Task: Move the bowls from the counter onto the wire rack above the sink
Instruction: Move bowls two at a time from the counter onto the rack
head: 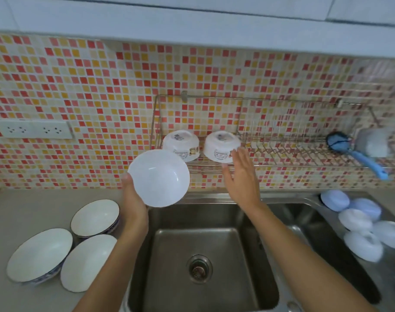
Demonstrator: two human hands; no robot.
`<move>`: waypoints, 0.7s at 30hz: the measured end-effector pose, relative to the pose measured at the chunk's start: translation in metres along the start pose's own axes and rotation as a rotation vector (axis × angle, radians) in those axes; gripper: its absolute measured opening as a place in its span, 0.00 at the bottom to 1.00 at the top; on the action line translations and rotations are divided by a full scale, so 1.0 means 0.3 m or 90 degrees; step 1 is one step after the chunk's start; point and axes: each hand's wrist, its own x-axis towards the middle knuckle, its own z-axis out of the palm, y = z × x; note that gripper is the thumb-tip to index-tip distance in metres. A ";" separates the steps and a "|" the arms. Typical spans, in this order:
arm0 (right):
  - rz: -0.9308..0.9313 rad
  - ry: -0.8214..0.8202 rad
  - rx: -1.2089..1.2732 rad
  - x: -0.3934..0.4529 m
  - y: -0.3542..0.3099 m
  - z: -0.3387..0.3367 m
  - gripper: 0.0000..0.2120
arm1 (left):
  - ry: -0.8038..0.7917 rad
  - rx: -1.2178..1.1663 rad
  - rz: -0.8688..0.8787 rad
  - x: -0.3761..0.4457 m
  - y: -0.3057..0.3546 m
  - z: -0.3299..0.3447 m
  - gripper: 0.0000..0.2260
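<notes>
**Clerk:** Item one, white bowl (158, 178), centre-left of the frame, raised over the sink (203, 255) just below the wire rack (282, 152). Condition?

**Assessor:** Glazed, rigid, likely light; breakable if dropped on steel, and slick if wet. Best taken by the rim, thumb on the edge and fingers beneath. The left hand (133, 199) does this: thumb on the near-left rim, the rest curled behind and under (fingers hidden by the bowl).

**Clerk:** Item two, right hand (241, 176)?

**Assessor:** Open flat, fingers spread, holding nothing. Fingertips sit at the lower right edge of the right upturned bowl (221, 146) on the rack; whether they touch it or hover just off, I cannot tell, the hand being blurred.

**Clerk:** Rack contents?

**Assessor:** Two bowls, base up, at the rack's left end: that one and the left upturned bowl (181, 144) beside it. A blue-handled brush (358, 154) lies at the far right.

**Clerk:** Outstanding stock?

**Assessor:** Three rimmed bowls (95, 218) on the counter (45, 208), lower left of the frame. Pale lids or dishes (358, 219) lie at the right edge, past the sink.
</notes>
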 end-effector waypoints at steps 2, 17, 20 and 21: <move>-0.012 -0.021 -0.037 0.058 0.044 -0.004 0.28 | 0.003 0.063 0.056 -0.006 0.028 0.083 0.26; 0.002 0.005 -0.200 0.064 0.127 0.082 0.28 | -0.246 0.496 0.459 0.139 0.053 0.594 0.29; -0.003 0.012 -0.192 0.070 0.122 0.072 0.28 | -0.293 0.605 0.537 0.196 0.024 0.642 0.31; -0.008 0.012 -0.189 0.072 0.122 0.062 0.30 | -0.313 0.645 0.561 0.211 0.014 0.652 0.32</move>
